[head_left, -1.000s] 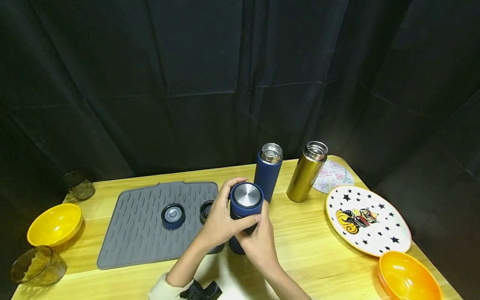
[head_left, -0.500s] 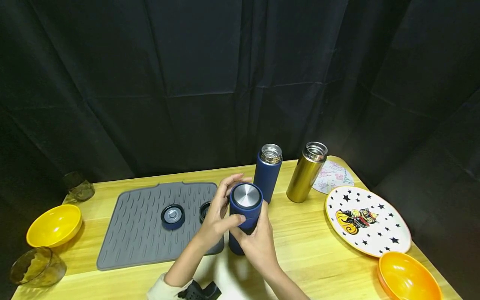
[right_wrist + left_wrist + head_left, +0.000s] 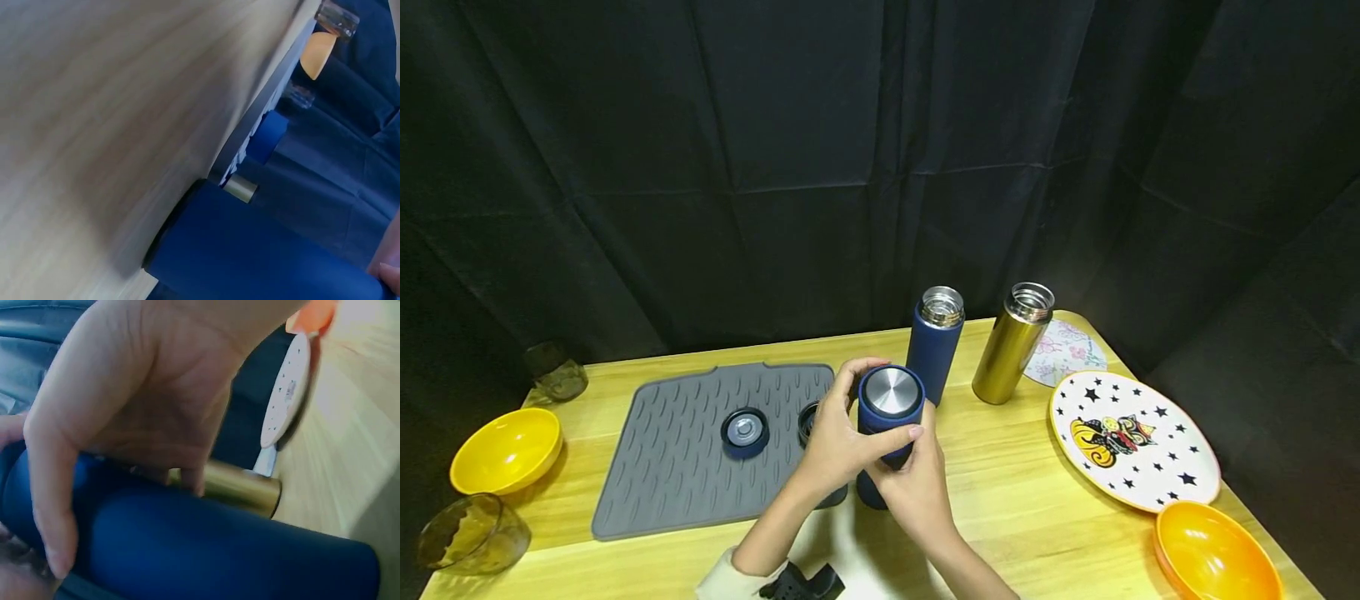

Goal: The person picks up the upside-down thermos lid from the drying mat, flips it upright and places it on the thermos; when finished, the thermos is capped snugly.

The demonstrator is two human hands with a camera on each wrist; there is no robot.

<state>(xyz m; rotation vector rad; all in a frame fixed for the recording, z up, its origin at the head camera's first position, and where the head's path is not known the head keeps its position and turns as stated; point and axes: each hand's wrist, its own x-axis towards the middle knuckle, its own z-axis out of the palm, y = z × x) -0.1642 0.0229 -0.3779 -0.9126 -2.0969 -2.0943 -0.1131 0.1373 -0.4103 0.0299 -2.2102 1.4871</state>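
Flask (image 3: 887, 433) stood at the desk's (image 3: 1045, 508) front middle, by the mat's (image 3: 677, 467) right edge. My left hand (image 3: 835, 442) had re-wrapped its cap (image 3: 891, 392) after loosening; right hand (image 3: 917, 492) gripped the body, so I judged unscrewing underway.

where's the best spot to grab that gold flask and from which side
Probably the middle of the gold flask body, coming from its right front. It stands upright with no lid, so a top grip would land on the open mouth. The open blue flask stands close on its left; the star plate lies low.
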